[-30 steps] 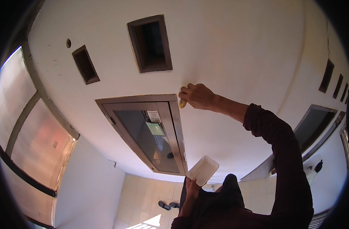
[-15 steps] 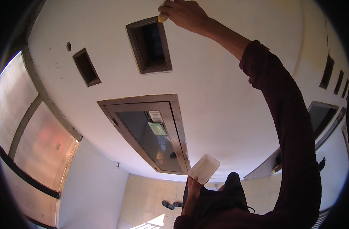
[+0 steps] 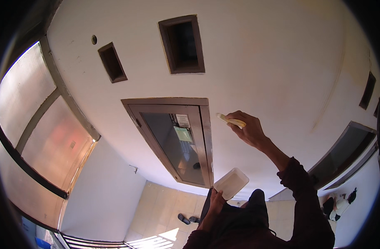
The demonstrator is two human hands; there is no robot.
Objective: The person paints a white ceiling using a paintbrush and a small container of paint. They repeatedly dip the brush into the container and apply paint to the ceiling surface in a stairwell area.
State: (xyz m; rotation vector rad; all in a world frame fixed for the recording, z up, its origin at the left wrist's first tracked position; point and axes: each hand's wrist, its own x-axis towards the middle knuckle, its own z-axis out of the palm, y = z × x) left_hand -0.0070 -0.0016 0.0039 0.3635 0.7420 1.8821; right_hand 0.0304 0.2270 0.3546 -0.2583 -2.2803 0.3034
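Note:
In my left hand point(image 3: 217, 201) is a shallow white plastic container point(image 3: 231, 184), gripped by its near edge and held low in front of my body. My right hand point(image 3: 248, 128) is closed around a paintbrush point(image 3: 236, 122) with a yellowish handle. The pale bristle end points left toward the frame of the brown glazed door point(image 3: 205, 137). Whether the bristles touch the white wall point(image 3: 264, 74) cannot be told. The container's inside looks whitish; its contents are not clear.
A larger brown-framed opening point(image 3: 201, 45) and a smaller one point(image 3: 124, 70) are set in the wall above the door. Translucent panels point(image 3: 53, 128) stand at the left. Dark slippers point(image 3: 183, 218) lie on the tiled floor point(image 3: 156, 203). A framed window point(image 3: 343, 153) is at the right.
My right hand has come down with the paintbrush, from beside the upper opening to right of the door frame. The view has shifted; my left hand still holds the container.

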